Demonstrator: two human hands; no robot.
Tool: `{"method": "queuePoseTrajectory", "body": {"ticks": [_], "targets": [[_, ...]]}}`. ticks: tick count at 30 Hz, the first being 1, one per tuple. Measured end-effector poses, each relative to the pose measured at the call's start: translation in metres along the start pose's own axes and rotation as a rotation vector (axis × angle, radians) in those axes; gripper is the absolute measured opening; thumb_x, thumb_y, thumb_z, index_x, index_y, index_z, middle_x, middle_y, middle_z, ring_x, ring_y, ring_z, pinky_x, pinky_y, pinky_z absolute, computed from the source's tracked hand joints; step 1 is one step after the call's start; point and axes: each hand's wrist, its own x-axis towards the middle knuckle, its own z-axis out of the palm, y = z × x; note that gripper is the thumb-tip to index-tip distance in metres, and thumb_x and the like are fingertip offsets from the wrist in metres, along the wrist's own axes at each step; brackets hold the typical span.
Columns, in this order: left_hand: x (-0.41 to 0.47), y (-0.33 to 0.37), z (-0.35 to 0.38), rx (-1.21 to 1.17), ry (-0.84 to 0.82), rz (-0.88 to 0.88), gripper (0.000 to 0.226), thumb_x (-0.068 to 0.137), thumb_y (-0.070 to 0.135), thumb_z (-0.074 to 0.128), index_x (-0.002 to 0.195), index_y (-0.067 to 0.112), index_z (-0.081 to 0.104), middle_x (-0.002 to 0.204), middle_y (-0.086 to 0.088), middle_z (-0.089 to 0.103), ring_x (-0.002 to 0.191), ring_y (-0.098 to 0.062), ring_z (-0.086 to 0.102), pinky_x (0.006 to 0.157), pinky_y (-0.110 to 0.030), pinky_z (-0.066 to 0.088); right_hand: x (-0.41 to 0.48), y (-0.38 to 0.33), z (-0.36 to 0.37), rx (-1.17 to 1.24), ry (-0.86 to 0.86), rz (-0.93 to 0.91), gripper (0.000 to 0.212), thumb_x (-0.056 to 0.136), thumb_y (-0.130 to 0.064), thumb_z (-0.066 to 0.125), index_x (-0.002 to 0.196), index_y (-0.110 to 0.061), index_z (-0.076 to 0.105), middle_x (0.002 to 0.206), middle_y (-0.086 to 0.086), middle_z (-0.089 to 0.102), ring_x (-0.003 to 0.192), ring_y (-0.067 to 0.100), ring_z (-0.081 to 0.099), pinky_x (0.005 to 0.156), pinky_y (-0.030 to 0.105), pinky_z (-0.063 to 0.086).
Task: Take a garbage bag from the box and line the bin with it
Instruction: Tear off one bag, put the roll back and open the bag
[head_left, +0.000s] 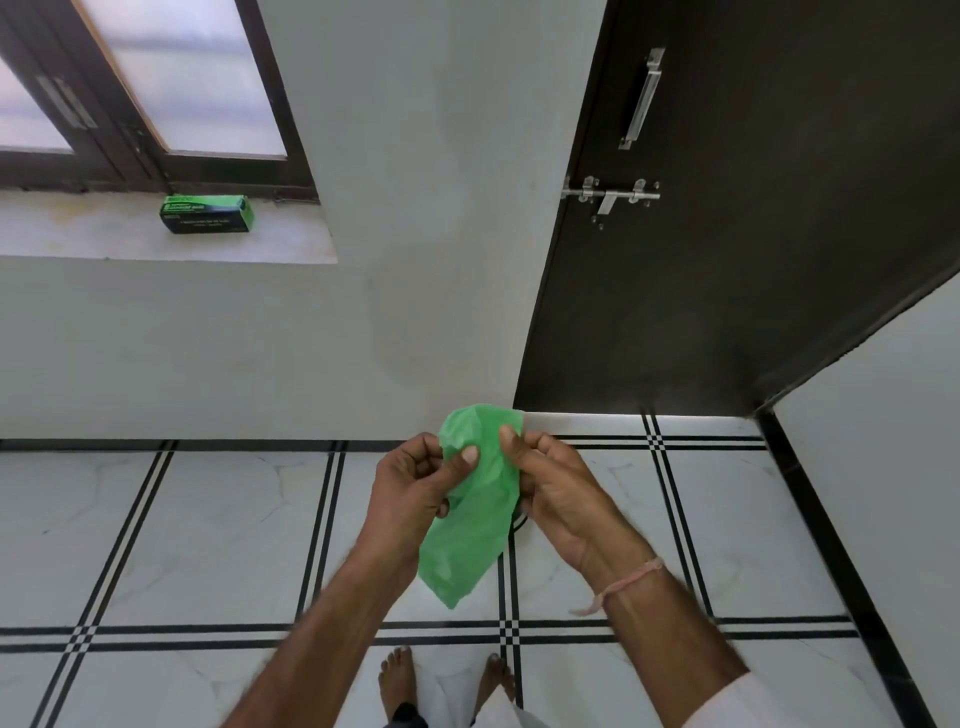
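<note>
Garbage bag (475, 512), green, still flat, hangs between left hand (415, 486) and right hand (558, 491), fingers of both pinching its top edge, long axis running down towards the floor (208, 525); box (207, 213) on windowsill, bin unseen.

one green garbage bag (475, 499) is pinched between two hands, the left hand (410, 488) and the right hand (563, 491), and two bare feet (397, 680) stand on the tiled floor below the bag. up and left of the bag, one green box (207, 213) sits on one window sill (104, 239) under one window (156, 88). up and right of the bag there is one dark door (753, 234), with one handle (642, 97) and one sliding bolt (613, 196).
</note>
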Motion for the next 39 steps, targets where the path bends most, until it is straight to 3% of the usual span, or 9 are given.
{"method": "queuePoseTrajectory", "body": {"ticks": [7, 12, 15, 18, 21, 26, 32, 36, 39], "targets": [[-0.007, 0.002, -0.012, -0.004, -0.089, -0.005, 0.023, 0.097, 0.024, 0.067, 0.107, 0.006, 0.078, 0.103, -0.033, 0.072, 0.080, -0.030, 0.059, 0.054, -0.024, 0.046, -0.001, 0.006, 0.009, 0.063, 0.111, -0.118, 0.029, 0.094, -0.006, 0.071, 0.121, -0.001, 0.060, 0.104, 0.018, 0.078, 0.084, 0.026, 0.079, 0.065, 0.033, 0.064], [-0.009, 0.005, -0.010, 0.022, 0.004, 0.057, 0.011, 0.090, 0.011, 0.075, 0.089, 0.000, 0.074, 0.071, -0.008, 0.069, 0.060, -0.012, 0.057, 0.049, -0.020, 0.045, -0.008, 0.025, 0.016, -0.422, 0.256, -0.459, 0.041, 0.089, -0.053, 0.073, 0.118, -0.026, 0.065, 0.123, 0.003, 0.069, 0.112, 0.025, 0.066, 0.092, 0.042, 0.061], [-0.010, 0.004, -0.011, 0.073, -0.035, 0.107, 0.013, 0.087, 0.010, 0.078, 0.080, 0.002, 0.070, 0.062, 0.000, 0.065, 0.052, -0.005, 0.056, 0.050, -0.017, 0.046, -0.016, 0.023, 0.028, -0.292, 0.033, -0.350, 0.041, 0.090, -0.040, 0.075, 0.112, -0.006, 0.072, 0.113, 0.016, 0.075, 0.100, 0.028, 0.073, 0.086, 0.037, 0.062], [-0.013, 0.007, -0.018, 0.110, -0.128, 0.109, 0.014, 0.086, 0.009, 0.077, 0.082, -0.001, 0.068, 0.063, 0.003, 0.067, 0.054, -0.003, 0.058, 0.054, -0.017, 0.048, -0.016, 0.016, 0.034, -0.138, 0.040, -0.214, 0.037, 0.095, -0.022, 0.071, 0.110, 0.012, 0.070, 0.098, 0.023, 0.076, 0.074, 0.017, 0.075, 0.064, 0.025, 0.060], [-0.014, 0.011, -0.031, 0.102, -0.176, 0.081, 0.022, 0.086, 0.021, 0.073, 0.085, 0.000, 0.067, 0.069, -0.001, 0.071, 0.061, -0.008, 0.064, 0.060, -0.024, 0.051, -0.015, 0.013, 0.035, -0.077, 0.104, -0.149, 0.036, 0.097, -0.027, 0.068, 0.110, 0.006, 0.074, 0.093, 0.014, 0.080, 0.073, 0.017, 0.076, 0.061, 0.025, 0.059], [-0.013, 0.002, -0.046, -0.112, -0.072, -0.039, 0.039, 0.097, 0.035, 0.057, 0.121, 0.007, 0.072, 0.119, -0.012, 0.077, 0.109, -0.025, 0.074, 0.086, -0.038, 0.061, -0.009, 0.014, 0.029, 0.020, 0.193, -0.097, 0.027, 0.101, -0.034, 0.061, 0.109, -0.012, 0.076, 0.100, 0.008, 0.082, 0.084, 0.018, 0.079, 0.063, 0.028, 0.062], [-0.015, -0.009, -0.058, -0.186, -0.017, -0.087, 0.038, 0.099, 0.034, 0.053, 0.126, 0.011, 0.068, 0.126, -0.010, 0.075, 0.114, -0.021, 0.072, 0.091, -0.037, 0.060, -0.003, 0.012, 0.027, 0.097, 0.343, -0.080, 0.027, 0.106, -0.031, 0.054, 0.097, -0.009, 0.069, 0.091, 0.009, 0.075, 0.071, 0.017, 0.072, 0.054, 0.027, 0.060], [-0.017, -0.009, -0.069, -0.069, -0.121, -0.106, 0.043, 0.092, 0.024, 0.062, 0.132, 0.010, 0.063, 0.127, -0.011, 0.074, 0.124, -0.033, 0.067, 0.098, -0.047, 0.057, 0.001, 0.010, 0.025, 0.056, 0.271, -0.123, 0.035, 0.105, -0.032, 0.057, 0.114, 0.001, 0.066, 0.101, 0.019, 0.072, 0.080, 0.026, 0.072, 0.061, 0.031, 0.063], [-0.013, -0.002, -0.076, 0.011, -0.234, -0.244, 0.069, 0.085, 0.065, 0.061, 0.134, 0.017, 0.063, 0.129, -0.006, 0.074, 0.122, -0.031, 0.069, 0.096, -0.051, 0.058, -0.002, 0.007, 0.024, -0.056, 0.130, -0.133, 0.033, 0.103, -0.032, 0.061, 0.111, -0.001, 0.068, 0.088, 0.009, 0.074, 0.075, 0.018, 0.072, 0.062, 0.029, 0.061]]}}
